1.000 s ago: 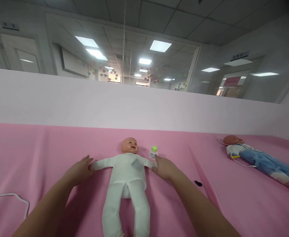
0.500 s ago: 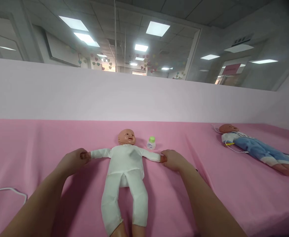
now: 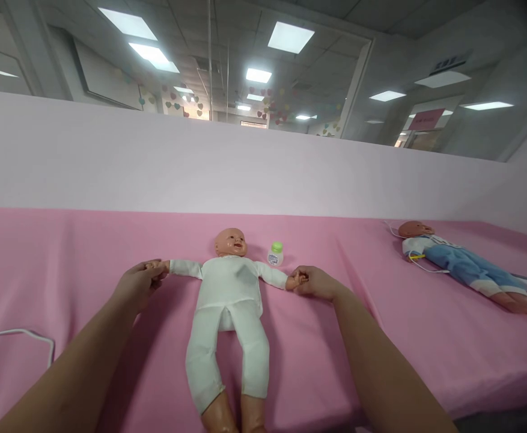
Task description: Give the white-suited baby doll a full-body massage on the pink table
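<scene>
A baby doll (image 3: 229, 285) with a white cloth body lies face up on the pink sheet (image 3: 110, 240), its arms stretched out to both sides. My left hand (image 3: 136, 285) is closed around the doll's hand on the left of the view. On the other side, my right hand (image 3: 315, 282) has its fingers closed on the doll's other hand, whose small fingers show between mine. A small clear bottle with a green cap (image 3: 275, 254) stands beside the doll's head, apart from my right hand.
A second doll (image 3: 461, 261) in blue and white clothing lies at the far right, with a thin white tube and a yellow piece by it. A white cable (image 3: 24, 332) runs along the left. Behind the bed rises a low white wall (image 3: 245, 162) topped with glass.
The view has tipped slightly downward. My right hand's grip has shifted, so more of the doll's hand and wrist shows. Its sleeve on that side sits a little further up.
</scene>
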